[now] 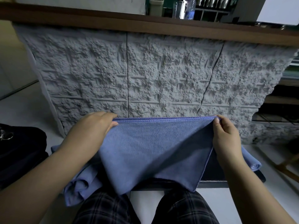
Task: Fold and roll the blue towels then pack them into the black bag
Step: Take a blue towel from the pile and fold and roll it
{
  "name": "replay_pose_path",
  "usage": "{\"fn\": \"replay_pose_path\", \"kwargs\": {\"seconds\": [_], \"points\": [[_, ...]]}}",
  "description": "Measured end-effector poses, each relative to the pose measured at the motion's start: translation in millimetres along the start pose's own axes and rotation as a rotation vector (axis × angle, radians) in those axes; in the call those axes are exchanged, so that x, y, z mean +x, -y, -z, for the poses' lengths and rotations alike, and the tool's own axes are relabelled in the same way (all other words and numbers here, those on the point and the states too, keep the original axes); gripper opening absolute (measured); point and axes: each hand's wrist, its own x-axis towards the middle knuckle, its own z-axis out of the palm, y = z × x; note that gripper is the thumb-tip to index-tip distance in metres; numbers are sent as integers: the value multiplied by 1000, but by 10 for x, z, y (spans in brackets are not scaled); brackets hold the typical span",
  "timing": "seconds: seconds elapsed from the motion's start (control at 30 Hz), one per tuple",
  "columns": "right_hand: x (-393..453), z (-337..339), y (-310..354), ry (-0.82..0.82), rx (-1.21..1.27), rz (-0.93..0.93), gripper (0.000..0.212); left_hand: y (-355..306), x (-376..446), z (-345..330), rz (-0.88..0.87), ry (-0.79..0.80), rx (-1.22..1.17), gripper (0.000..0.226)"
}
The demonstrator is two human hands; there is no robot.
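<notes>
You face a grey textured wall panel [145,75] under a brown wooden ledge [145,24]. Clear bottles [184,8] stand on that ledge, and your plaid trousers [105,207] fill the bottom edge.

A grey rough-textured panel wall [145,75], embossed like stone blocks and split by dark vertical seams, fills the middle of the view. A brown wooden ledge [113,21] runs along its top. Above the ledge stand a clear plastic bottle [188,8] and a rack of shiny metal cups [212,3]. The pale floor [24,110] spreads to the left. Dark wooden shelves [281,101] show at the right. The light is dim and cool.
</notes>
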Motion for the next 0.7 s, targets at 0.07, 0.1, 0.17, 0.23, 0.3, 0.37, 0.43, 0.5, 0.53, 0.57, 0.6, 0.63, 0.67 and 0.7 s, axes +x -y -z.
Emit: {"fn": "replay_pose_path", "kwargs": {"seconds": [0.07, 0.1, 0.17, 0.23, 0.3, 0.37, 0.43, 0.5, 0.53, 0.57, 0.6, 0.63, 0.67, 0.7], "points": [[18, -2, 18, -2, -12, 18, 24, 22, 19, -9, 20, 38, 4, 9], [24, -3, 26, -3, -8, 22, 25, 42, 19, -19, 27, 61, 5, 9], [27, -3, 42, 7, 6, 33, 25, 61, 6, -31, 16, 80, 25, 13], [21, 2, 36, 23, 14, 45, 24, 50, -27, -48, 27, 41, 77, 15], [12, 14, 10, 30, 23, 42, 23, 38, -60, -48, 70, 34, 149, 17], [12, 29, -22, 31, 20, 41, 21, 51, -71, -20, 81, 103, 126, 26], [22, 35, -55, 18, 9, 33, 20, 83, -71, 2, 147, 170, -126, 27], [31, 42, -88, -6, -1, 21, 19, 127, -100, -11, 241, 194, -353, 29], [36, 46, -106, -19, -7, 14, 19, 147, -121, -24, 277, 169, -397, 32], [34, 55, -119, -24, -27, 12, 18, 168, -143, -44, 321, 143, -434, 32], [36, 58, -135, -22, -65, 15, 18, 179, -164, -70, 368, 121, -471, 32], [34, 61, -147, -15, -115, 22, 19, 175, -183, -82, 408, 103, -523, 32], [32, 56, -160, -12, -157, 22, 20, 170, -201, -104, 443, 84, -578, 32], [30, 49, -175, -12, -185, 11, 22, 163, -214, -125, 479, 68, -626, 30]]}}
